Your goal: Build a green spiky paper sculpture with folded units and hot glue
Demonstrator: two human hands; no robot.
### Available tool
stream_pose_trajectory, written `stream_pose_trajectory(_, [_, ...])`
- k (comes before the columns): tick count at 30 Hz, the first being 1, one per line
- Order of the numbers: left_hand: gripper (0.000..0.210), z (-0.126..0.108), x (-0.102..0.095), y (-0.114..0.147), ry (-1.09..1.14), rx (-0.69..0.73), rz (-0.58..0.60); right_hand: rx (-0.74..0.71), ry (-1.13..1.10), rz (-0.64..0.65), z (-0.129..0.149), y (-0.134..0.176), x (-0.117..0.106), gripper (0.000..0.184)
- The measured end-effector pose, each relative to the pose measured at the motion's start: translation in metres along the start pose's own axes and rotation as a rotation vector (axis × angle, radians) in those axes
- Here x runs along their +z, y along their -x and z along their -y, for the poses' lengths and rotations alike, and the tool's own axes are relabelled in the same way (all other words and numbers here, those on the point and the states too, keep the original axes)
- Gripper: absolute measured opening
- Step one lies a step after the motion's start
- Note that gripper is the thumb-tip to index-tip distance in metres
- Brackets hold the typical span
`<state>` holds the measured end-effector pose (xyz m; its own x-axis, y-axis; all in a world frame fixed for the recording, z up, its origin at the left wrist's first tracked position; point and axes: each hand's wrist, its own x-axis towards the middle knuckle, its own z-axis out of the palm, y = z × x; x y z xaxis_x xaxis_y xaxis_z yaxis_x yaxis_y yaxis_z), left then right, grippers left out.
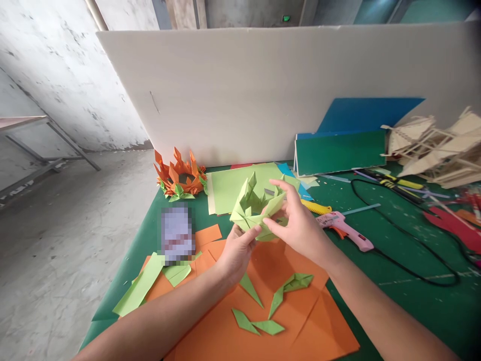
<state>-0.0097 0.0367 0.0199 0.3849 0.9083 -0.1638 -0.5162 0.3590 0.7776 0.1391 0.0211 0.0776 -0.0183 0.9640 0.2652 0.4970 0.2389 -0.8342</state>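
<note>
Held the green ring above the orange sheet's far edge, points upward, without clear long axis. Pinched its near underside with the left hand; gripped its right side with the right hand. Had neither nearer.

A pale upright board stands behind a blue panel and a pale wooden model. At far left, a metal-legged table stands on grey floor.

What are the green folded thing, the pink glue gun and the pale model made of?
Green folded thing: likely matte paper, with crisp creases. Pink glue gun: probably hard plastic, smooth and molded. Pale model: perhaps unpainted wood, dull beige with thin sticks.
</note>
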Motion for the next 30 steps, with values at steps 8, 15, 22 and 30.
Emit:
stream_pose_trajectory(8, [0.032,-0.005,-0.015,-0.014,-0.258,0.037,-0.206,-0.045,0.208,-0.089,-0.001,-0.005,-0.025,0.081])
stream_pose_trajectory(15, [0.044,-0.007,-0.023,-0.023,-0.256,0.111,-0.404,0.062,0.27,0.195,-0.016,0.019,-0.049,0.014])
stream_pose_trajectory(22, [0.029,-0.004,-0.005,-0.005,-0.332,0.403,-0.294,0.332,0.707,0.061,-0.082,0.034,-0.1,0.032])
stream_pose_trajectory(30, [0.015,-0.033,0.01,0.022,-1.468,0.227,1.009,0.49,0.833,-0.004,-0.12,0.044,-0.131,0.035])
